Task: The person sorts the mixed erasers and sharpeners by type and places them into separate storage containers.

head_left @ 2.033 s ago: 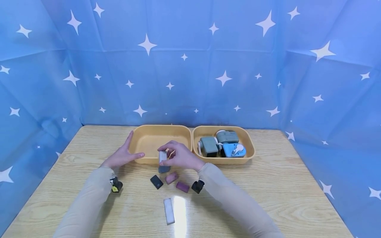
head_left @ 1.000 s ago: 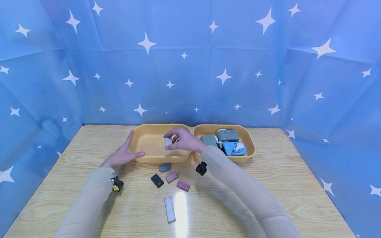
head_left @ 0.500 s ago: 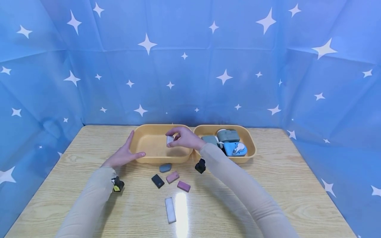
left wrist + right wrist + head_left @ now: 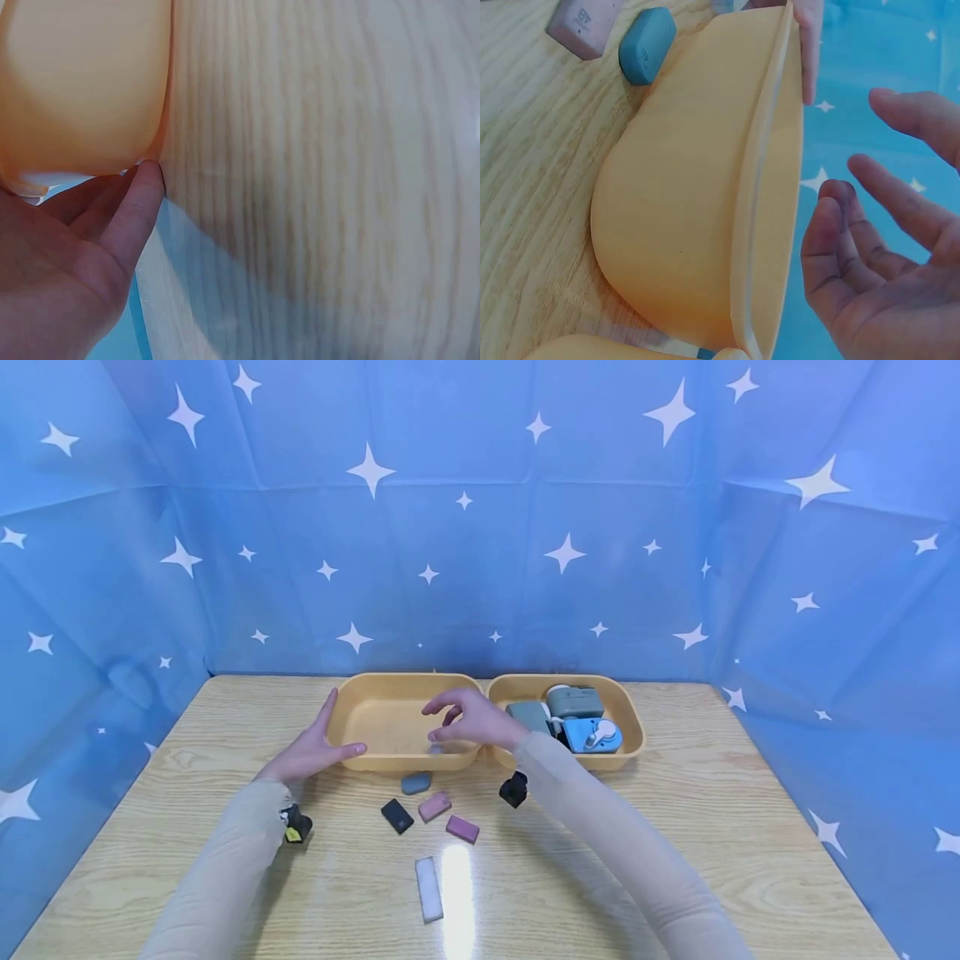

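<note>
My left hand (image 4: 307,752) rests against the left end of the left yellow bin (image 4: 405,762), thumb along the front and fingers at the side; in the left wrist view a fingertip touches its wall. Over the right part of that bin hovers my right hand (image 4: 476,718), thumb and fingers apart with nothing between them. Below its thumb a small white block (image 4: 436,749) lies inside the bin, mostly hidden. In front of the bin are a blue-grey eraser (image 4: 416,783), a pink eraser (image 4: 434,807), a black block (image 4: 397,816) and a purple block (image 4: 462,828).
A second yellow bin (image 4: 630,752) adjoins on the right, holding grey-green boxy items (image 4: 575,702) and a blue item with a white knob (image 4: 592,736). A long white block (image 4: 429,889) lies nearer on the wooden table (image 4: 712,827). Starry blue cloth surrounds the table.
My right hand carried the white block from in front of the left bin into it, then let it go. The fingers have spread. My left hand has stayed at the bin.
</note>
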